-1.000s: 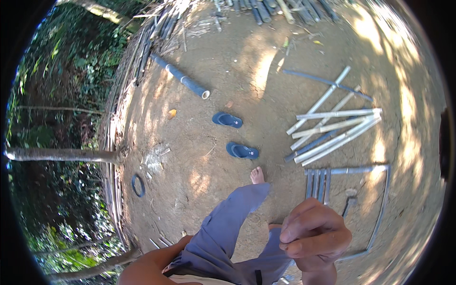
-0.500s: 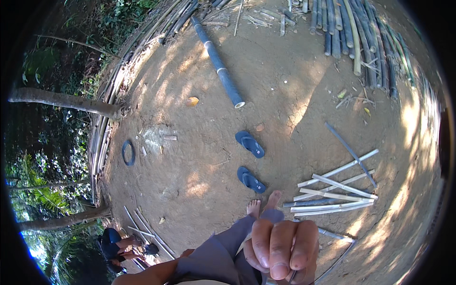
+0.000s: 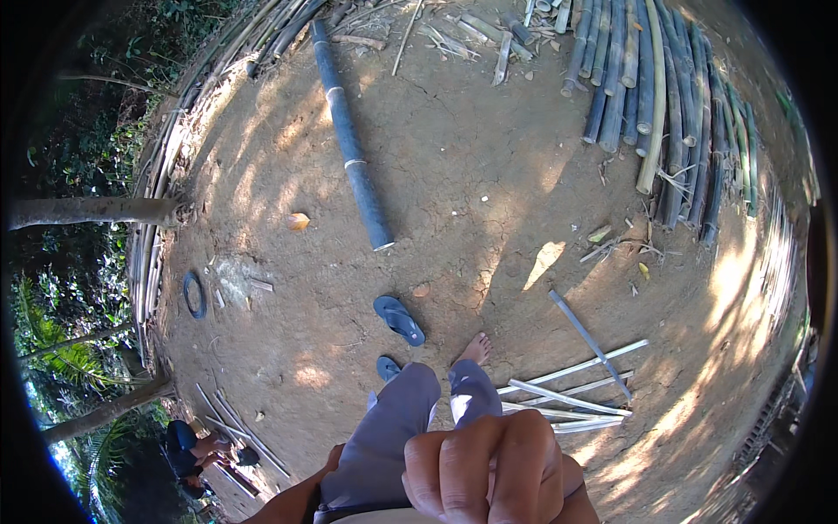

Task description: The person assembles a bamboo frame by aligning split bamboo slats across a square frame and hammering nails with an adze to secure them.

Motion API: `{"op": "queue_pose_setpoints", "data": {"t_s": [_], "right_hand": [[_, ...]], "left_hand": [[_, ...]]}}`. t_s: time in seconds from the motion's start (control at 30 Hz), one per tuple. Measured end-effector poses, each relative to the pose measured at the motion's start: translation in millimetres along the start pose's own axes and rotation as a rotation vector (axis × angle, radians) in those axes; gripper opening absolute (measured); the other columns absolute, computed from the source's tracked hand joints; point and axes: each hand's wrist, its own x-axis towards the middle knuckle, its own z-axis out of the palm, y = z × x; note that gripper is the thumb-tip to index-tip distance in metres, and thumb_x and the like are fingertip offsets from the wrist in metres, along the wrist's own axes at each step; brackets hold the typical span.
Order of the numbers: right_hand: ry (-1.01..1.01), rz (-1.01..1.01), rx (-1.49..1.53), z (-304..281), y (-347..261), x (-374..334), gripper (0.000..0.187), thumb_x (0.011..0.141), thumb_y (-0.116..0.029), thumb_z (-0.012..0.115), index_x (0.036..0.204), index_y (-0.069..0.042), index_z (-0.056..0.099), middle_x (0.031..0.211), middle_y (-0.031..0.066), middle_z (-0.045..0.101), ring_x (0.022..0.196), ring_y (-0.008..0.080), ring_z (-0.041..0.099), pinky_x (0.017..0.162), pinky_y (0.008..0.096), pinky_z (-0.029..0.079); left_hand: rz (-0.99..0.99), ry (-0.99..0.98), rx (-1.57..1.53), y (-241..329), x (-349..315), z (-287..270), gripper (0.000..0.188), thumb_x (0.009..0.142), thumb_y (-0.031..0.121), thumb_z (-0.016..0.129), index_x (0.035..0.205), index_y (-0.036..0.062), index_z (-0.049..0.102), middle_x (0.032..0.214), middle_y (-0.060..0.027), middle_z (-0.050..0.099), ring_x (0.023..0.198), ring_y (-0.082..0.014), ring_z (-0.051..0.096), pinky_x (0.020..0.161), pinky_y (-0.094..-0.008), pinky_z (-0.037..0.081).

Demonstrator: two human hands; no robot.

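My right hand (image 3: 489, 467) is raised close in front of me at the lower middle, its fingers curled together. Whatever it may hold is hidden behind the fingers. My left forearm (image 3: 292, 505) comes in at the lower edge, and a bit of my left hand (image 3: 334, 456) shows against the grey trouser leg (image 3: 384, 437); its fingers are mostly out of sight. Beyond my right hand, several pale split bamboo strips (image 3: 580, 406) lie crossed on the ground with a dark strip (image 3: 589, 345) over them. Two dark flip-flops (image 3: 400, 320) lie by my legs.
A thick bamboo pole (image 3: 353, 148) lies ahead on the bare dirt. Stacked bamboo poles (image 3: 646, 87) fill the far right. At left are a dark coil (image 3: 194, 295), tree trunks (image 3: 96, 211) and a crouching person (image 3: 188, 454) beside more strips (image 3: 244, 428).
My view has shifted, and the poles and strips sit lower in it. One foot has stepped forward past the flip-flops. My right hand has moved left in view, its fingers still curled.
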Motion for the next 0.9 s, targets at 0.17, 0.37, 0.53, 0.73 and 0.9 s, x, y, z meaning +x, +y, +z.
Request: {"op": "queue_pose_setpoints", "data": {"t_s": [0.17,0.37,0.53,0.73,0.9], "right_hand": [[0.027,0.067,-0.086,-54.0,-49.1,99.5,0.032,0.091,-0.002,0.074,0.122,-0.004,0.065,0.102,0.0145,0.07,0.084,0.0185,0.058,0.067,0.0317,0.046],[0.648,0.242,-0.575,-177.3,-82.0,163.7,0.057,0.088,0.013,0.07,0.141,-0.001,0.055,0.113,0.0192,0.07,0.095,0.0186,0.064,0.075,0.032,0.055],[1.205,0.26,-0.702,-322.6,-179.7,164.6,0.057,0.09,0.012,0.068,0.144,0.0,0.052,0.116,0.0174,0.071,0.093,0.0184,0.07,0.082,0.0308,0.06],[1.518,0.193,-0.945,-376.8,-252.2,262.9,0.055,0.091,0.005,0.071,0.143,0.0,0.052,0.107,0.0121,0.07,0.092,0.0175,0.07,0.079,0.0326,0.061],[1.427,0.325,-0.97,-503.1,-299.0,338.4,0.049,0.092,0.007,0.067,0.14,0.001,0.055,0.095,0.0062,0.067,0.086,0.0162,0.069,0.08,0.0329,0.062]], "left_hand": [[-0.017,0.011,-0.029,87.6,35.1,-74.5,0.044,0.097,0.041,0.056,0.129,0.0138,0.069,0.122,-0.0209,0.071,0.116,-0.0376,0.066,0.098,-0.0501,0.051],[-0.058,-0.041,-0.006,166.7,116.8,-170.5,0.043,0.098,0.041,0.055,0.129,0.0148,0.069,0.121,-0.0211,0.071,0.115,-0.0376,0.067,0.098,-0.0504,0.051],[0.154,0.227,-0.01,272.4,205.1,-291.4,0.035,0.09,0.036,0.07,0.118,0.0144,0.072,0.092,-0.0109,0.077,0.091,-0.0294,0.075,0.082,-0.0429,0.058],[0.08,0.361,0.052,447.9,339.7,-485.7,0.032,0.088,0.035,0.071,0.113,0.0147,0.072,0.097,-0.0101,0.077,0.095,-0.0313,0.073,0.083,-0.0451,0.057],[0.219,0.364,-0.032,700.0,529.3,-590.3,0.037,0.09,0.043,0.066,0.114,0.0147,0.072,0.107,-0.0154,0.075,0.103,-0.0366,0.071,0.087,-0.0479,0.056]]}}
